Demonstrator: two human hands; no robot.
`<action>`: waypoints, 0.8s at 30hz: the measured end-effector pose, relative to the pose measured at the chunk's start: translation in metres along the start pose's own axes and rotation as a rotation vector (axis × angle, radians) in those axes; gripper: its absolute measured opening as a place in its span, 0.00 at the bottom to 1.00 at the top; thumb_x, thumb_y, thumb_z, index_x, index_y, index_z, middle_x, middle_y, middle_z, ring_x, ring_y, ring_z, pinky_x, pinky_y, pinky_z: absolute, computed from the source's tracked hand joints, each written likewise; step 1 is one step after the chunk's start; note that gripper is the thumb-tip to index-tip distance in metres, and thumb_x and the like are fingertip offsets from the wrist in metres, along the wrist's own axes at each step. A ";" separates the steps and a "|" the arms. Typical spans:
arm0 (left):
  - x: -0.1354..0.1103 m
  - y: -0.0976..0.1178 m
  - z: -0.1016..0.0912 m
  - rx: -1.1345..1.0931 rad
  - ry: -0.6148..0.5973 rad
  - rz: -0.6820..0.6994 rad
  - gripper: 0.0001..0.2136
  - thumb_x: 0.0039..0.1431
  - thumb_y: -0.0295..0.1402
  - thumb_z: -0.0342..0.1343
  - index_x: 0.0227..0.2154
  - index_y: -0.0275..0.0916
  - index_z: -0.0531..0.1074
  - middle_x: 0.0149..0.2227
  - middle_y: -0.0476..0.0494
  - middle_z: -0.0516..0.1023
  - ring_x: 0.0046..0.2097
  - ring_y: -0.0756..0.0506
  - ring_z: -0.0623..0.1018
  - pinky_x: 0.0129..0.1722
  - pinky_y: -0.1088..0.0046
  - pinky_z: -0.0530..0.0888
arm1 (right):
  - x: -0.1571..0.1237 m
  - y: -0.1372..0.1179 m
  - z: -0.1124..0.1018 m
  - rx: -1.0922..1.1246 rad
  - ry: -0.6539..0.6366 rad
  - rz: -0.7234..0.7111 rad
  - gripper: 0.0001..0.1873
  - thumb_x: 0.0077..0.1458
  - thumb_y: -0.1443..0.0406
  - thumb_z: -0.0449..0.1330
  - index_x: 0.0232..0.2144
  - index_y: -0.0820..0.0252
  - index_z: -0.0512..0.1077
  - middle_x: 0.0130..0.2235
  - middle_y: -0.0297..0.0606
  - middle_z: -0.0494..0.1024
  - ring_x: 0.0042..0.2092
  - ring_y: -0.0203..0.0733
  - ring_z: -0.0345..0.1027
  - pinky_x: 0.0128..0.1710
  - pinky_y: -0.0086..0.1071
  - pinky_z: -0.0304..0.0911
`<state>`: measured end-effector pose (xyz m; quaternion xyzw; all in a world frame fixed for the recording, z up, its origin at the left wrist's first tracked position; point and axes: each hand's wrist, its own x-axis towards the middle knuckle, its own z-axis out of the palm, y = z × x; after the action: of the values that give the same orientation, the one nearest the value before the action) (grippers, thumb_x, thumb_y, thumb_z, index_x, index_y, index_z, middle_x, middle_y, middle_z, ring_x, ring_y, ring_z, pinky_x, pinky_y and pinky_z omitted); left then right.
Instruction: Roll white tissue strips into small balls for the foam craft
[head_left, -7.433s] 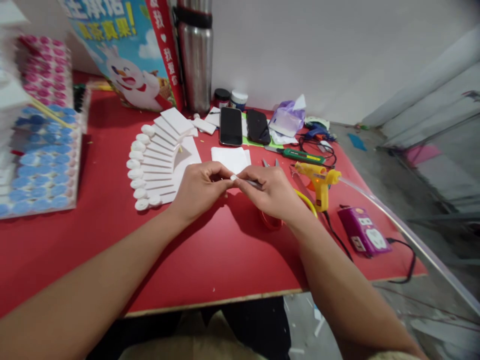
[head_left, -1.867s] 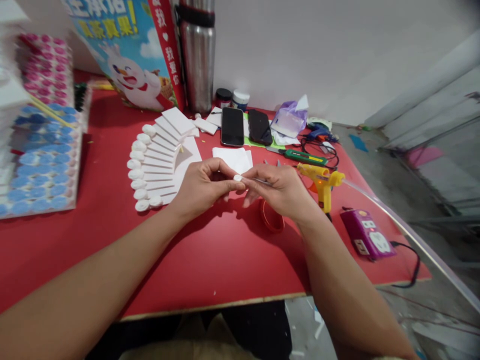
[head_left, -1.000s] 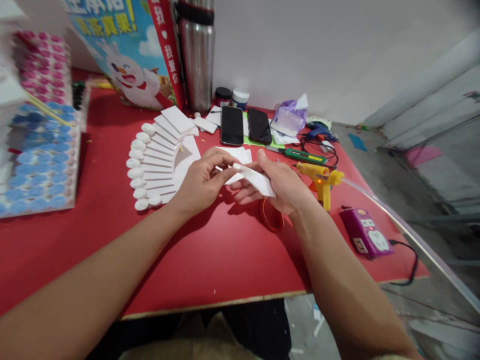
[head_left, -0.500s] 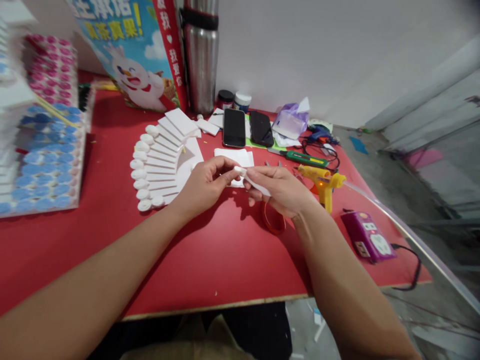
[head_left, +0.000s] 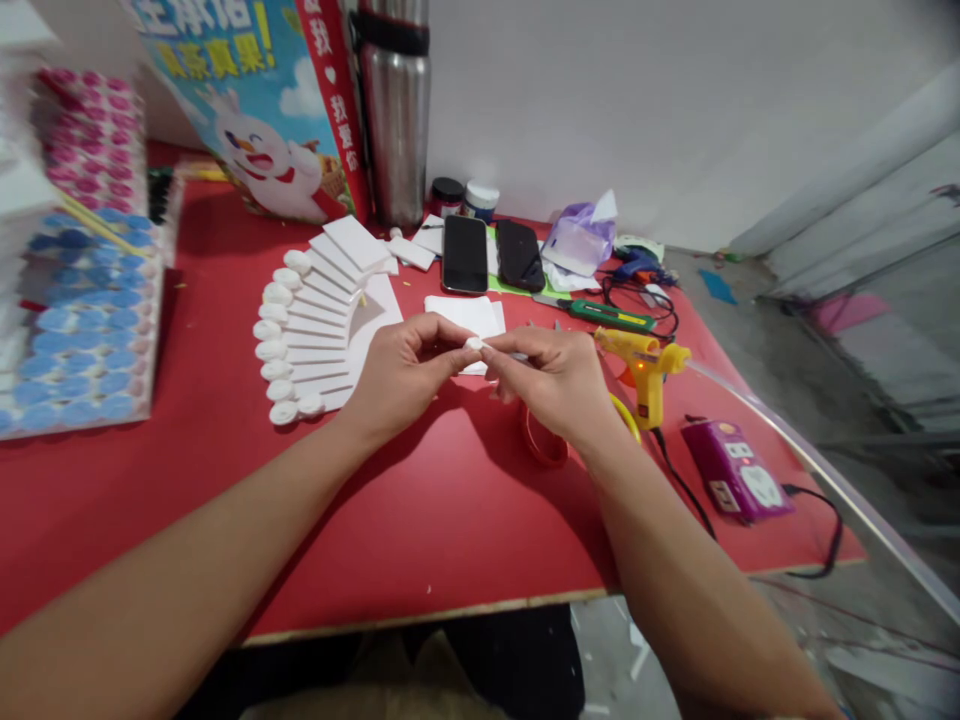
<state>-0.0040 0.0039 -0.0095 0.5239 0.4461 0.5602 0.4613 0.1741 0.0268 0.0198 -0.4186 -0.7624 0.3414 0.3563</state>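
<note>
Between my fingertips, over the middle of the table, is a small white rolled flower (head_left: 474, 344), made of what looks like paper or thin foam. My left hand (head_left: 409, 365) pinches it from the left, thumb and forefinger closed. From the right, my right hand (head_left: 551, 370) pinches its other side; a pale strip shows faintly beside these fingers, mostly hidden. White sheets (head_left: 465, 315) lie just behind my hands. To the left, a fan of white strips (head_left: 319, 340) carries similar white rolled flowers (head_left: 271, 352) along its outer edge.
A yellow glue gun (head_left: 641, 365), scissors with red and yellow handles (head_left: 545, 445), a green cutter (head_left: 611, 315) and a purple power block (head_left: 735, 470) lie right. Phones (head_left: 465, 255) and a steel flask (head_left: 394, 130) stand behind. Blue rolled flowers (head_left: 82, 340) fill a tray left.
The fingers of my right hand have turned and closed in beside the left fingertips. The white strip that hung under the right hand is now mostly hidden. The view has shifted slightly.
</note>
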 end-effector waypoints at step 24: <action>0.007 0.001 -0.012 -0.124 -0.167 -0.168 0.14 0.53 0.37 0.71 0.40 0.34 0.84 0.30 0.41 0.85 0.32 0.44 0.84 0.37 0.67 0.82 | 0.005 0.008 -0.008 0.111 -0.107 -0.028 0.08 0.61 0.65 0.64 0.32 0.62 0.82 0.22 0.31 0.77 0.22 0.32 0.69 0.25 0.27 0.63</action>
<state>-0.0161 0.0107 -0.0077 0.4998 0.4128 0.5007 0.5736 0.1815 0.0364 0.0186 -0.3687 -0.7660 0.4001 0.3423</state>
